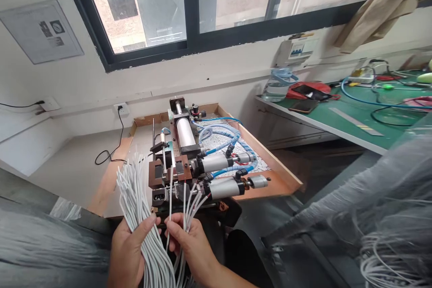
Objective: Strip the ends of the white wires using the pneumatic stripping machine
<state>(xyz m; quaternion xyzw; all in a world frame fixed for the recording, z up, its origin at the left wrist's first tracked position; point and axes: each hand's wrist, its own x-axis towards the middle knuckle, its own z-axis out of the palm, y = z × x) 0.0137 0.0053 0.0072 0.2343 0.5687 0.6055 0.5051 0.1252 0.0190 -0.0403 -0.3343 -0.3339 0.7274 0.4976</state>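
My left hand is closed round a thick bundle of white cables, whose cut ends fan out above it. Beside it, my right hand pinches one white cable between thumb and fingers. A smaller bunch of white cables also runs through the right hand, some with coloured tips. Just beyond both hands stands a pneumatic machine with brown blocks and silver cylinders. The lone cable's upper end is in front of those blocks; I cannot tell whether it touches them.
A wooden-edged tray surrounds the machine, with blue air hoses and small scraps inside. At right a green table bears a water jug, phones and a steel ruler. Plastic-wrapped cable coils are at lower right.
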